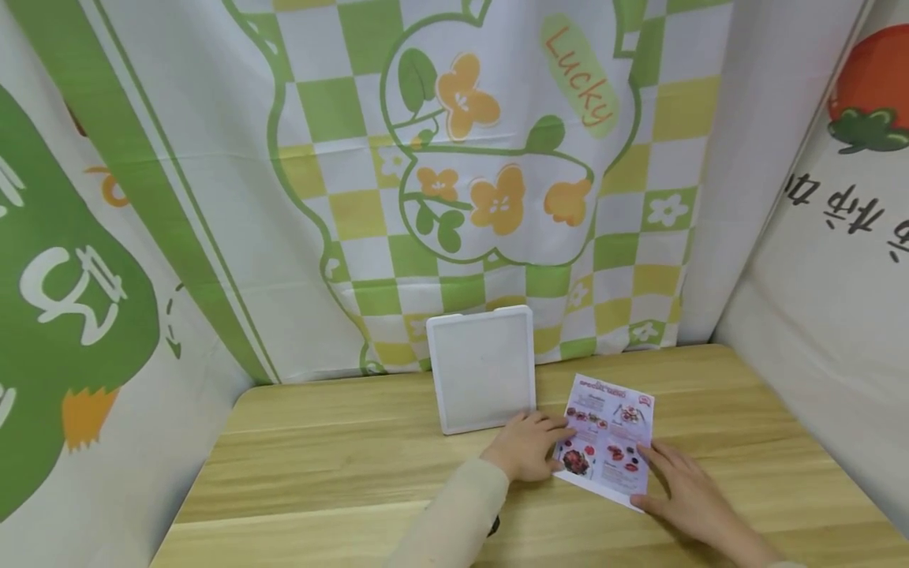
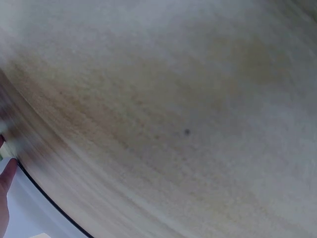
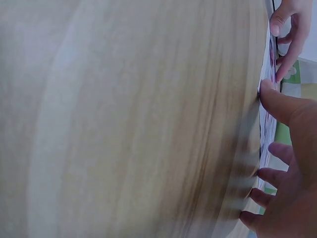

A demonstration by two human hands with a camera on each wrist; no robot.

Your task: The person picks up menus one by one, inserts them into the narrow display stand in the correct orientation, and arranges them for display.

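Observation:
A printed menu sheet [image 1: 607, 434] with food pictures lies slightly turned on the wooden table. My left hand [image 1: 529, 446] rests at its left edge, fingers extended over the paper. At the opposite edge, my right hand [image 1: 685, 489] touches the sheet with fingers spread and thumb near the lower right corner. The right wrist view shows this right hand [image 3: 292, 163] with its fingertips down at the table, and the left hand [image 3: 292, 37] beyond. Only a fingertip [image 2: 9, 171] of the left hand enters the left wrist view. Behind it stands a white framed board [image 1: 484, 371], upright.
The wooden table [image 1: 305, 457] reaches back to a green-and-white checked curtain [image 1: 440, 276]. Printed cloth walls close off the left [image 1: 64, 315] and right [image 1: 838, 300] sides. A small dark object [image 1: 494, 527] shows beside the left sleeve.

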